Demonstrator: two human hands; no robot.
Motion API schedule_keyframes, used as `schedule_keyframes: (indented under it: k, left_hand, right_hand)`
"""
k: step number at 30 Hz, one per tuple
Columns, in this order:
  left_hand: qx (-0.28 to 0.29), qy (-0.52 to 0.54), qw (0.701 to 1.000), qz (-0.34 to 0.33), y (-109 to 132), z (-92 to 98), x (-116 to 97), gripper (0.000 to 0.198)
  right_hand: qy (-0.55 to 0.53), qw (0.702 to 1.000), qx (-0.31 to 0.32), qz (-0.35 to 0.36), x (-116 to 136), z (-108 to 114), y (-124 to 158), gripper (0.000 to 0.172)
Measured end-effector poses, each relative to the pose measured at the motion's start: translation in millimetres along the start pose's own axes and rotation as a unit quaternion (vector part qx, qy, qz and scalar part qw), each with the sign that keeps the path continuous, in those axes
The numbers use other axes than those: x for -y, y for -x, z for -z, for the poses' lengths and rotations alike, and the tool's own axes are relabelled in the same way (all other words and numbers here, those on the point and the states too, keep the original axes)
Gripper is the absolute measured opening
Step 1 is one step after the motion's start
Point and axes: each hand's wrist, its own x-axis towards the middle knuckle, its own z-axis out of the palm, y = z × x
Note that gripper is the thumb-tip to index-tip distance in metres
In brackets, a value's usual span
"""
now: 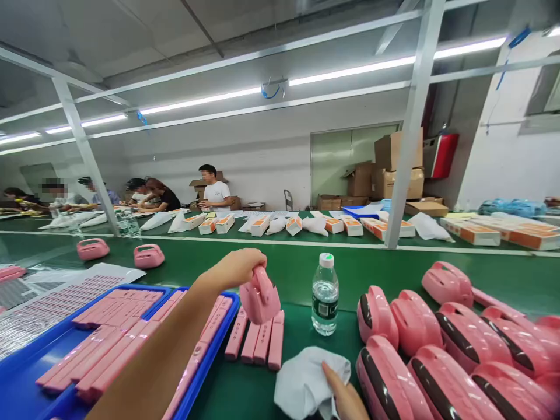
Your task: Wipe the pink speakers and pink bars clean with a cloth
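Note:
My left hand [245, 265] is wrapped round the handle of a pink appliance body [260, 300], held up above several pink bars [262, 343]. Lower down, my right hand [343, 394] holds a crumpled white cloth [308, 379] near the front edge. Beyond the cloth stands a water bottle [325, 297] with a white cap. Many pink bodies [441, 373], some with dark panels, are grouped at the right. On the left, blue trays [26, 361] hold rows of pink bars [105, 344], partly hidden by my left forearm.
Two pink bodies [149, 256] sit on the green belt [219, 248] at the left. A sticker sheet [100, 280] lies behind the trays. Past a metal post [409, 128] are orange-white boxes [260, 225] and white bags. Several people work at the far left.

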Motion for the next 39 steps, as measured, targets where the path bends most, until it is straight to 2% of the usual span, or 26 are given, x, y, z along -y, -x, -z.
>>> schedule_keyframes:
  k: [2,6,9,12,14,17,19,22,25,26,28,29,31,32,34,36,39]
  left_hand:
    - [-0.021,0.001,0.998,-0.051,34,-12.4,-24,0.02]
    - [-0.06,0.012,0.988,-0.138,91,-60.3,-63,0.023]
    - [-0.114,0.008,0.978,-0.173,121,-92.3,-77,0.028]
    - [-0.175,0.047,0.963,-0.201,140,-107.1,-81,0.018]
    - [-0.163,0.116,0.959,-0.201,150,-109.5,-82,0.021]
    - [-0.092,0.238,0.951,-0.176,160,-107.5,-82,0.041]
    - [-0.089,0.306,0.936,-0.148,160,-103.8,-80,0.046]
    - [-0.141,0.401,0.898,-0.112,143,-99.4,-73,0.039]
    - [-0.186,0.486,0.852,-0.057,107,-105.5,-64,0.023]
    - [-0.194,0.502,0.842,-0.034,95,-111.3,-61,0.02]
    - [-0.209,0.515,0.831,0.007,73,-128.3,-58,0.02]
    - [-0.218,0.514,0.83,0.024,65,-138.3,-57,0.02]
    - [-0.235,0.505,0.829,0.052,57,-157.9,-56,0.021]
    - [-0.243,0.496,0.831,0.064,55,-166.1,-56,0.022]
    - [-0.249,0.473,0.842,0.073,56,-177.4,-57,0.023]
    - [-0.245,0.448,0.857,0.069,58,-183.1,-57,0.025]
    - [-0.223,0.412,0.881,0.065,57,-187.6,-56,0.028]
  right_hand:
    - [-0.045,0.999,-0.014,-0.012,-2,-3,3,0.039]
    - [-0.096,0.995,-0.023,-0.007,5,-11,15,0.052]
    - [-0.1,0.995,-0.017,0.007,8,-13,18,0.052]
    - [-0.083,0.996,-0.027,0.035,8,-13,17,0.051]
    - [-0.059,0.996,-0.042,0.057,8,-14,16,0.051]
    - [-0.001,0.994,-0.042,0.099,14,-18,20,0.046]
    - [0.053,0.988,-0.017,0.144,25,-18,27,0.038]
    - [0.143,0.964,0.004,0.222,55,-8,43,0.028]
    - [0.273,0.924,-0.053,0.264,94,16,60,0.02]
    - [0.361,0.889,-0.101,0.263,105,25,64,0.019]
    - [0.543,0.796,-0.172,0.203,123,39,68,0.025]
    - [0.617,0.747,-0.189,0.158,127,44,68,0.025]
    - [0.699,0.687,-0.182,0.078,130,50,63,0.017]
    - [0.716,0.675,-0.169,0.057,128,50,59,0.01]
    - [0.725,0.672,-0.142,0.052,127,48,50,0.003]
    - [0.725,0.675,-0.122,0.065,135,44,43,0.009]
    - [0.709,0.687,-0.119,0.102,178,37,37,0.018]
